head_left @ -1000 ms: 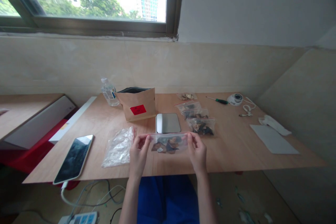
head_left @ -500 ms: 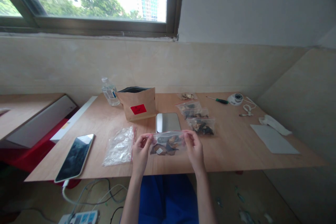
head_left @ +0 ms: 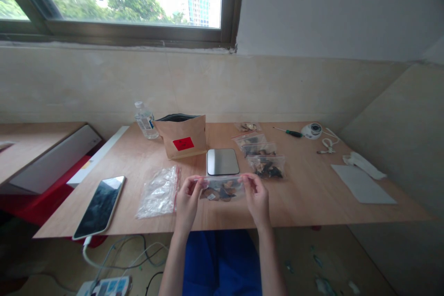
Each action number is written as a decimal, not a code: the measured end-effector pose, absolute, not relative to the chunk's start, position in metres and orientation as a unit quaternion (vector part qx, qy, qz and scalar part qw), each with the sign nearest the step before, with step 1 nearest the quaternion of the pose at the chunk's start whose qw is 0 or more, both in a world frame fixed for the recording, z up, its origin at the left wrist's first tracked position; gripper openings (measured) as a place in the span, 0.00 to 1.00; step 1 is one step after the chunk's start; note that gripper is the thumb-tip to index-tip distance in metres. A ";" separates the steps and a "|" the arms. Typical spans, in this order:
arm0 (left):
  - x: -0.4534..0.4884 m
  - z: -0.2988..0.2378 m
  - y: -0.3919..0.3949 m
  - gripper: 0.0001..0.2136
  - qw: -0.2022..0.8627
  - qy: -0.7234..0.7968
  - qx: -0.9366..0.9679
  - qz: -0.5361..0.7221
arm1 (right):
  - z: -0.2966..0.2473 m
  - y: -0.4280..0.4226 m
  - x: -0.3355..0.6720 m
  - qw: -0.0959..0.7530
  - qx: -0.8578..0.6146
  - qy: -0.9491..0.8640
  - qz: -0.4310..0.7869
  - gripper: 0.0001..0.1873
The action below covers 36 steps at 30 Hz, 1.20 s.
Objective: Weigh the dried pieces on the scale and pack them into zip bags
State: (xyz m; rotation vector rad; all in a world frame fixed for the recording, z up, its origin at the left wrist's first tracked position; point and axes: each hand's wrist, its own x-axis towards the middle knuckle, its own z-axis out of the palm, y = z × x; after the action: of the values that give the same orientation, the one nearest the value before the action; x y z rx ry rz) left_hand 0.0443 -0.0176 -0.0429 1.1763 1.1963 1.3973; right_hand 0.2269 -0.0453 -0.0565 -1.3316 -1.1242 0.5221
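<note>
A clear zip bag [head_left: 225,189] with dark brown dried pieces and a small white packet inside is stretched between my hands, low over the front of the table. My left hand [head_left: 188,196] pinches its upper left corner, and my right hand [head_left: 255,194] pinches the upper right corner. Just beyond the bag lies a flat scale with a shiny metal top [head_left: 222,162]. Several similar filled zip bags [head_left: 266,167] lie in a row to the right of it. Left of my left hand rests a stack of flat clear bags [head_left: 157,193] with red edges.
An open brown paper pouch [head_left: 183,136] with a red label stands behind, beside a plastic bottle [head_left: 145,121]. A phone [head_left: 100,207] on a cable lies at front left. To the right are a screwdriver [head_left: 293,133], a white camera [head_left: 311,131] and a white sheet [head_left: 362,184].
The bag's lower edge has risen slightly, so it looks shorter and more tilted. Both hands keep their pinch at the corners, almost in the same place.
</note>
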 end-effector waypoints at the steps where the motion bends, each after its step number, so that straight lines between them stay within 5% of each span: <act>1: 0.044 -0.044 -0.017 0.16 0.460 0.487 0.481 0.566 | -0.057 -0.045 0.227 0.613 -0.579 -0.490 0.223 0.14; 36: 0.044 -0.042 -0.018 0.15 0.503 0.477 0.473 0.544 | -0.047 -0.046 0.216 0.650 -0.553 -0.426 0.299 0.13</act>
State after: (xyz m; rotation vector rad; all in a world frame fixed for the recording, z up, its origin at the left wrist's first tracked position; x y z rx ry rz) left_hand 0.0435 -0.0185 -0.0422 1.1433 1.1524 1.3142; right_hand 0.2157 -0.0463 -0.0470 -1.2568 -0.9688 0.6793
